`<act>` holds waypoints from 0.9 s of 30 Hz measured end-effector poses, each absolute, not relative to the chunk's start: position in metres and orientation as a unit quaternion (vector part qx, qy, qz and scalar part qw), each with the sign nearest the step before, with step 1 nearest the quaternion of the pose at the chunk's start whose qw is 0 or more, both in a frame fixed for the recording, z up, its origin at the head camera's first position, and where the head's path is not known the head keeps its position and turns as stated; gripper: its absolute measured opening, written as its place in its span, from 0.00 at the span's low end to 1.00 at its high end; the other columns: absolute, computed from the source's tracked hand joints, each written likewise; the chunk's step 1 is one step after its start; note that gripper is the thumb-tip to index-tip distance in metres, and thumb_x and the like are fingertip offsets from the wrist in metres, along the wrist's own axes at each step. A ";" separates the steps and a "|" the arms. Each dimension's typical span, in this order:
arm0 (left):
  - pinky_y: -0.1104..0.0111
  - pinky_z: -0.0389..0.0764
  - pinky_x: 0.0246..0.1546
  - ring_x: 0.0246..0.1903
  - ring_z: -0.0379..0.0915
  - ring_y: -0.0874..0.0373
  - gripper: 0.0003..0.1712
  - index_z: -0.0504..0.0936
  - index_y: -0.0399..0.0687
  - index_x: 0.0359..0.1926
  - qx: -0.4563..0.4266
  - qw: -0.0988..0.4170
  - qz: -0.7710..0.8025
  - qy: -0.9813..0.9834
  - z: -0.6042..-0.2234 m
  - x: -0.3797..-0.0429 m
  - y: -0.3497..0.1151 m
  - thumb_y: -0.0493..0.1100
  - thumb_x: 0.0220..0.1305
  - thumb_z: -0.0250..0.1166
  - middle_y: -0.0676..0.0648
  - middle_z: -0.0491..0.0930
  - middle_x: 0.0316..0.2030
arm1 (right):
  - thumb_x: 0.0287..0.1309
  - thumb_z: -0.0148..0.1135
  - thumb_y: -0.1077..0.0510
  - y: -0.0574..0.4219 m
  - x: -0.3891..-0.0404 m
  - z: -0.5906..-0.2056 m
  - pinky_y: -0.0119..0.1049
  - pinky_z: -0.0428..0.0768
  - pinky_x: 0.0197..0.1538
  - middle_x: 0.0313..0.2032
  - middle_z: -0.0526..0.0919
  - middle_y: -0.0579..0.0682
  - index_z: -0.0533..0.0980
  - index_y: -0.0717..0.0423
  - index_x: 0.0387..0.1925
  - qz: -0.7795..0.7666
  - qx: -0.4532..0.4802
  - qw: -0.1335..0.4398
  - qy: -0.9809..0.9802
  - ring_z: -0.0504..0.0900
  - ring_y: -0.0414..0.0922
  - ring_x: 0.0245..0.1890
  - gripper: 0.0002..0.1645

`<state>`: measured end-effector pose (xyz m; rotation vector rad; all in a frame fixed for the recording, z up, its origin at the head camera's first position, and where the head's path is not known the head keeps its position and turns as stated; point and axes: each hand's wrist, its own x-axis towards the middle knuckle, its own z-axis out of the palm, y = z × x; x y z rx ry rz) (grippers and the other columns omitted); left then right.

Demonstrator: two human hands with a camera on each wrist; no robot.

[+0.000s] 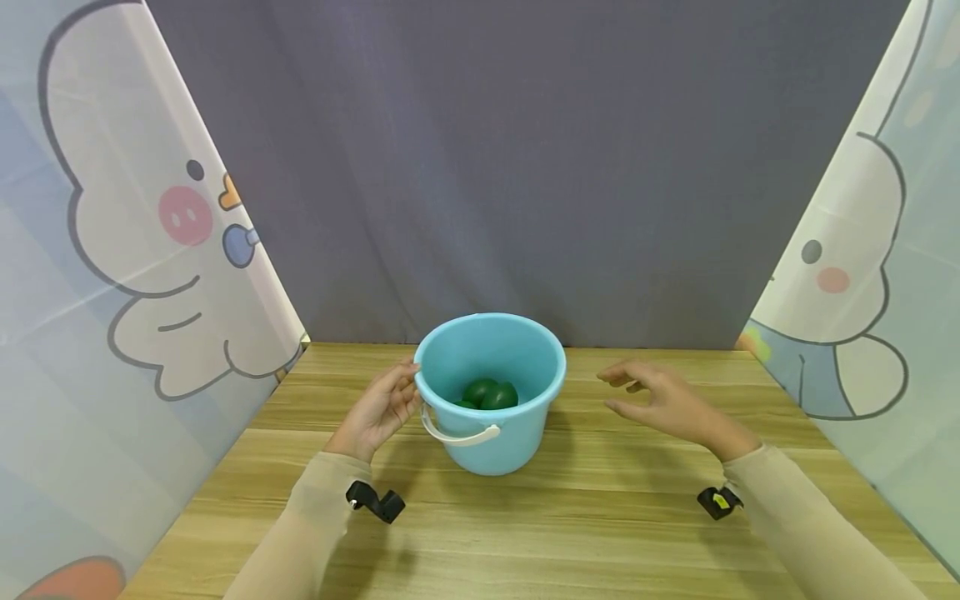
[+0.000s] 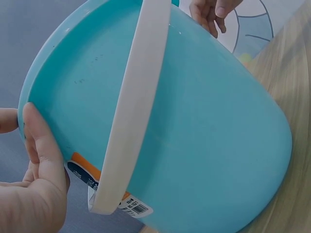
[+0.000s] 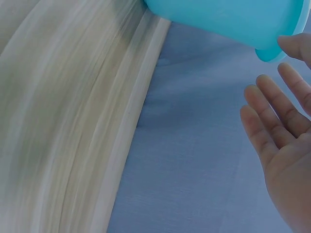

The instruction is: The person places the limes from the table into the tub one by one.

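Note:
A light blue bucket (image 1: 498,442) stands upright on the table, its white handle (image 1: 461,437) hanging down at the front left. Inside lie a few glossy dark green rounded things (image 1: 498,395). My left hand (image 1: 382,408) pinches the left side of the bucket's rim. In the left wrist view, one finger (image 2: 7,120) lies at the rim and another rests against the outer wall by a printed label (image 2: 136,206). To the right of the bucket, my right hand (image 1: 656,404) hovers apart from it, fingers spread and slightly bent, holding nothing.
The wooden table (image 1: 525,542) reaches back to a dark grey cloth (image 1: 525,167). Printed cartoon sheets hang at the left (image 1: 142,317) and right (image 1: 855,308). Each forearm wears a small black camera mount, one on the left (image 1: 375,502) and one on the right (image 1: 720,502).

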<state>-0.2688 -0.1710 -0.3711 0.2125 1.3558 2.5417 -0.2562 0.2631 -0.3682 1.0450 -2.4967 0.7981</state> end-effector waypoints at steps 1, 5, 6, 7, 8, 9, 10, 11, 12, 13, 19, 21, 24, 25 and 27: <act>0.80 0.80 0.32 0.34 0.77 0.63 0.23 0.61 0.36 0.66 0.072 0.126 0.873 0.466 -0.371 -0.269 -0.171 0.35 0.74 0.53 0.45 0.73 0.48 | 0.61 0.71 0.59 0.263 -0.256 -0.369 0.45 0.85 0.46 0.52 0.82 0.49 0.77 0.57 0.56 0.279 0.364 0.159 -0.874 0.82 0.48 0.50 0.23; 0.80 0.80 0.32 0.35 0.76 0.63 0.24 0.60 0.35 0.68 0.065 0.124 0.873 0.467 -0.371 -0.268 -0.171 0.34 0.74 0.52 0.45 0.73 0.49 | 0.61 0.71 0.57 0.264 -0.255 -0.372 0.44 0.85 0.47 0.52 0.82 0.49 0.77 0.56 0.57 0.276 0.356 0.155 -0.879 0.81 0.47 0.50 0.23; 0.80 0.80 0.32 0.35 0.76 0.63 0.24 0.60 0.35 0.68 0.064 0.123 0.873 0.468 -0.370 -0.268 -0.171 0.34 0.74 0.52 0.45 0.73 0.49 | 0.61 0.71 0.56 0.265 -0.255 -0.373 0.43 0.85 0.47 0.52 0.82 0.49 0.77 0.56 0.57 0.275 0.354 0.155 -0.880 0.81 0.47 0.50 0.23; 0.80 0.80 0.32 0.35 0.76 0.63 0.24 0.60 0.35 0.68 0.063 0.124 0.873 0.468 -0.370 -0.268 -0.170 0.34 0.75 0.52 0.45 0.72 0.49 | 0.61 0.72 0.56 0.265 -0.255 -0.374 0.42 0.85 0.47 0.52 0.82 0.49 0.77 0.56 0.57 0.275 0.353 0.156 -0.881 0.81 0.46 0.50 0.24; 0.80 0.80 0.32 0.35 0.76 0.63 0.24 0.60 0.34 0.68 0.063 0.124 0.873 0.468 -0.370 -0.268 -0.170 0.34 0.75 0.52 0.45 0.72 0.49 | 0.61 0.72 0.56 0.265 -0.255 -0.374 0.42 0.85 0.47 0.52 0.82 0.49 0.77 0.57 0.57 0.275 0.352 0.156 -0.881 0.81 0.46 0.51 0.24; 0.79 0.80 0.32 0.35 0.76 0.63 0.25 0.60 0.34 0.68 0.063 0.124 0.872 0.469 -0.370 -0.268 -0.170 0.34 0.75 0.52 0.45 0.72 0.49 | 0.61 0.72 0.56 0.266 -0.256 -0.375 0.43 0.85 0.47 0.52 0.82 0.48 0.77 0.56 0.57 0.277 0.352 0.156 -0.881 0.81 0.46 0.50 0.24; 0.79 0.80 0.32 0.35 0.76 0.63 0.24 0.61 0.35 0.68 0.063 0.124 0.872 0.470 -0.370 -0.268 -0.170 0.34 0.75 0.52 0.45 0.72 0.49 | 0.61 0.71 0.56 0.266 -0.256 -0.375 0.43 0.85 0.47 0.52 0.82 0.48 0.77 0.56 0.56 0.278 0.353 0.157 -0.880 0.81 0.47 0.50 0.23; 0.79 0.80 0.33 0.35 0.76 0.63 0.24 0.61 0.35 0.67 0.063 0.125 0.871 0.470 -0.369 -0.268 -0.171 0.34 0.74 0.52 0.45 0.72 0.49 | 0.61 0.71 0.57 0.266 -0.256 -0.376 0.43 0.85 0.46 0.52 0.82 0.48 0.78 0.56 0.56 0.279 0.354 0.159 -0.878 0.81 0.47 0.50 0.23; 0.79 0.80 0.33 0.35 0.76 0.63 0.24 0.61 0.35 0.67 0.065 0.125 0.871 0.471 -0.369 -0.268 -0.171 0.34 0.75 0.52 0.45 0.72 0.49 | 0.61 0.71 0.57 0.266 -0.256 -0.377 0.43 0.85 0.46 0.52 0.82 0.47 0.78 0.56 0.56 0.281 0.355 0.161 -0.877 0.82 0.47 0.50 0.22; 0.80 0.80 0.33 0.35 0.76 0.63 0.23 0.61 0.36 0.67 0.066 0.126 0.871 0.471 -0.370 -0.268 -0.171 0.34 0.75 0.52 0.45 0.72 0.49 | 0.61 0.71 0.58 0.266 -0.256 -0.378 0.44 0.85 0.46 0.52 0.82 0.48 0.78 0.56 0.56 0.282 0.357 0.164 -0.875 0.82 0.48 0.49 0.22; 0.80 0.80 0.32 0.34 0.76 0.63 0.24 0.60 0.36 0.67 0.071 0.124 0.870 0.472 -0.372 -0.269 -0.171 0.35 0.75 0.52 0.45 0.73 0.47 | 0.60 0.72 0.59 0.267 -0.256 -0.383 0.42 0.85 0.45 0.50 0.83 0.49 0.78 0.55 0.55 0.285 0.356 0.165 -0.874 0.82 0.47 0.48 0.22; 0.80 0.80 0.32 0.34 0.76 0.63 0.24 0.60 0.36 0.68 0.071 0.123 0.870 0.471 -0.373 -0.270 -0.171 0.35 0.75 0.52 0.46 0.74 0.47 | 0.60 0.72 0.58 0.268 -0.256 -0.385 0.42 0.85 0.46 0.51 0.83 0.48 0.78 0.55 0.55 0.285 0.348 0.159 -0.879 0.82 0.46 0.49 0.22; 0.80 0.80 0.32 0.34 0.76 0.63 0.24 0.60 0.37 0.69 0.073 0.123 0.870 0.471 -0.374 -0.270 -0.171 0.35 0.76 0.52 0.46 0.74 0.47 | 0.61 0.71 0.56 0.269 -0.255 -0.386 0.42 0.85 0.47 0.51 0.83 0.47 0.78 0.55 0.55 0.286 0.338 0.152 -0.884 0.82 0.45 0.50 0.22; 0.80 0.80 0.32 0.34 0.76 0.63 0.25 0.59 0.36 0.69 0.074 0.123 0.870 0.472 -0.374 -0.270 -0.171 0.36 0.76 0.52 0.46 0.74 0.47 | 0.61 0.71 0.56 0.269 -0.255 -0.387 0.42 0.85 0.47 0.51 0.83 0.47 0.78 0.56 0.55 0.286 0.336 0.150 -0.885 0.82 0.45 0.50 0.22; 0.80 0.80 0.32 0.33 0.76 0.63 0.26 0.58 0.36 0.70 0.074 0.122 0.870 0.472 -0.374 -0.269 -0.171 0.36 0.76 0.52 0.46 0.74 0.47 | 0.62 0.71 0.56 0.269 -0.255 -0.388 0.42 0.85 0.47 0.51 0.83 0.46 0.78 0.55 0.55 0.286 0.335 0.150 -0.885 0.82 0.45 0.50 0.22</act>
